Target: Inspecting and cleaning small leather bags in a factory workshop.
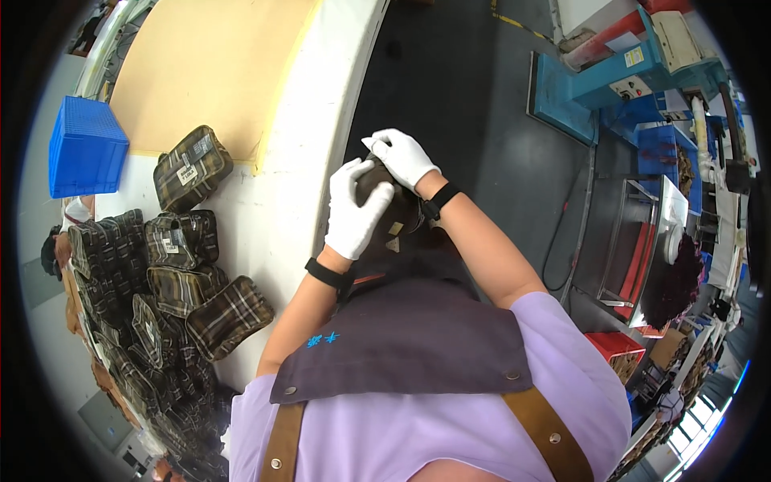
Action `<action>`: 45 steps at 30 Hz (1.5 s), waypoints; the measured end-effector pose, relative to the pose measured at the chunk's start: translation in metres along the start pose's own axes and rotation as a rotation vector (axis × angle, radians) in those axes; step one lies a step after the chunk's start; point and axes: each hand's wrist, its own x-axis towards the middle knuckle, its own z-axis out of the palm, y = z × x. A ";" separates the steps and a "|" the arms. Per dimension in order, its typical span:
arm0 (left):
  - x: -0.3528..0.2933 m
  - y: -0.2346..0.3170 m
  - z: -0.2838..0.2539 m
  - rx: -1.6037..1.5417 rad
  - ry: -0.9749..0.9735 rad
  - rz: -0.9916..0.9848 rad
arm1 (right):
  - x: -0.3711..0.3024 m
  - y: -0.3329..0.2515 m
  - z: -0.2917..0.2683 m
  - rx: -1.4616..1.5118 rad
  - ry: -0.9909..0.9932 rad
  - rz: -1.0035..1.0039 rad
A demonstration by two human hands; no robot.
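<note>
Both my hands wear white gloves and are close together in front of my apron, beside the table edge. My left hand (357, 210) curls around the near left side of a dark cloth pouch (371, 183), with its thumb apart from its fingers. My right hand (403, 159) bends over the pouch's far right side, fingers drawn together on it. Most of the pouch is hidden by the gloves and blends into the dark floor. A small pale tag (393, 243) shows just below it.
On the white table (297, 145) at left lie a plaid pouch (193, 170) with a label and a heap of plaid pouches (161, 345). A blue crate (87, 149) stands behind them. At right are a teal machine (610, 84), a metal cart (614, 249) and a red crate (614, 353).
</note>
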 end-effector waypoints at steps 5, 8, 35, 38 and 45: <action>0.023 0.006 0.020 -0.229 0.341 -0.266 | 0.004 -0.010 -0.012 -0.157 -0.117 -0.120; 0.034 -0.005 0.041 -0.268 0.367 -0.304 | 0.015 0.005 -0.003 0.013 -0.123 -0.026; 0.014 -0.028 0.050 -0.596 0.429 -0.419 | -0.030 0.040 -0.083 0.666 -0.366 0.394; 0.008 -0.045 0.049 -0.952 0.509 -0.409 | -0.040 0.035 -0.084 0.715 -0.600 -0.011; -0.007 -0.088 0.053 -1.422 0.273 -0.494 | -0.039 0.006 -0.040 0.940 -0.404 0.340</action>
